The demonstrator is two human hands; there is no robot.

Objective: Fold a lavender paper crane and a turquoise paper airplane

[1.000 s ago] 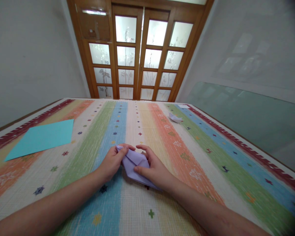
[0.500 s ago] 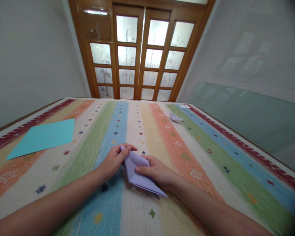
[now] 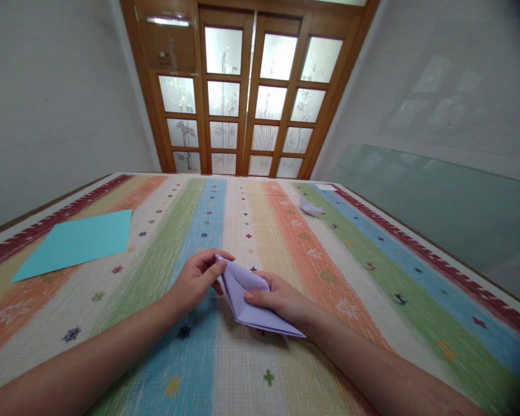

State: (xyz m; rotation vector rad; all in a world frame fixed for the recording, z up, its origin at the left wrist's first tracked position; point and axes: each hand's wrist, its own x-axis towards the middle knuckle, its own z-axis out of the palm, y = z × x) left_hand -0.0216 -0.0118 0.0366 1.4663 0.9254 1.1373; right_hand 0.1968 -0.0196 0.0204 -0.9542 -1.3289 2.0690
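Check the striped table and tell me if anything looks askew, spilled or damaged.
Nothing stands out. The folded lilac paper lies between both hands, the turquoise paper sheet lies flat, and a small white folded paper sits far off.

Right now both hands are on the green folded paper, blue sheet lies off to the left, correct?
Not quite: the folded paper is pale purple, not green, as the head view shows. Left hand and right hand are both on it; the blue sheet lies to the left.

Lilac folded paper (image 3: 247, 297), rainbow-striped tablecloth (image 3: 329, 271)
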